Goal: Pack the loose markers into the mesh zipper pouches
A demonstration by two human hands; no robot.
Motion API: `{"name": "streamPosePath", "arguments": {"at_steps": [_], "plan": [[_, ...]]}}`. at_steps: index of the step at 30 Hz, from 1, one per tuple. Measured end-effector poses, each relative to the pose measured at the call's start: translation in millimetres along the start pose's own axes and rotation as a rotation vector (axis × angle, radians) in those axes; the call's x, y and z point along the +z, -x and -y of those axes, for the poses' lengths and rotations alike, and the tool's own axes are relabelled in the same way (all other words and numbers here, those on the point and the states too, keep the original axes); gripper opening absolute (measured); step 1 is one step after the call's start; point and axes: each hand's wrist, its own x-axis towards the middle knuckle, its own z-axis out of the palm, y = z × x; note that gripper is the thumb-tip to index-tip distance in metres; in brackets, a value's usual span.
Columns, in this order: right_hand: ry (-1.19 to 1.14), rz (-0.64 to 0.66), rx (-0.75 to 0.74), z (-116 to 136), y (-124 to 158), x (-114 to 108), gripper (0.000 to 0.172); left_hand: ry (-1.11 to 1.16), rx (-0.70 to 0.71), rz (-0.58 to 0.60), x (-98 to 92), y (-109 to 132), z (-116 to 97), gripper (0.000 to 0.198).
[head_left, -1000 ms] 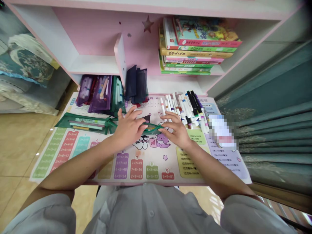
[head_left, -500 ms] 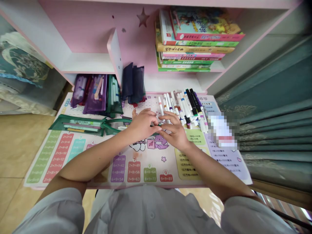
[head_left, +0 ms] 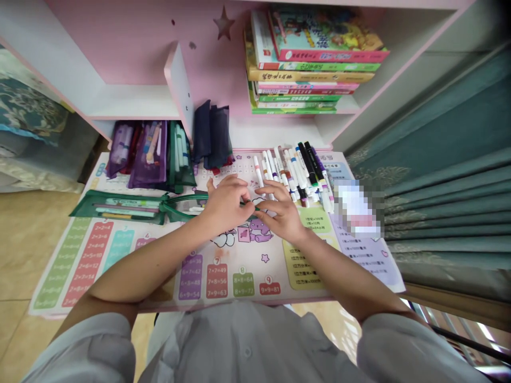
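Observation:
A green mesh zip pouch (head_left: pixel 120 205) lies flat on the desk mat, with several pens showing through its left part. Its zipped edge runs right, gaping near the middle, to where both hands meet. My left hand (head_left: pixel 227 201) is closed, thumb and fingers pinching the pouch's right end. Facing it, my right hand (head_left: pixel 281 210) pinches the same green end between thumb and fingertips. The fingers partly hide what lies between them. Just beyond my right hand is a pile of markers (head_left: pixel 295 173), mostly white with a few black ones.
Filled mesh pouches (head_left: pixel 147 154) lean at the back left, beside dark blue pouches (head_left: pixel 211 135). A stack of books (head_left: pixel 311 74) sits on the shelf above. A blurred-out item (head_left: pixel 357 207) lies at the right on the printed desk mat (head_left: pixel 263 274).
The view has shifted slightly, so the scene sits a little further left. Both hands stay at the pouch's right end, with the left fingers curled in slightly more.

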Motion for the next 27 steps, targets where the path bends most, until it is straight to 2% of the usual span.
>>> {"name": "streamPosePath", "arguments": {"at_steps": [6, 27], "plan": [[-0.007, -0.014, -0.019, 0.9, -0.7, -0.2, 0.012, -0.003, -0.036, 0.016, -3.8, 2.4, 0.5, 0.021], [-0.001, -0.003, -0.003, 1.4, -0.9, -1.1, 0.011, 0.024, -0.014, -0.041, -4.2, 13.0, 19.4, 0.019]]}}
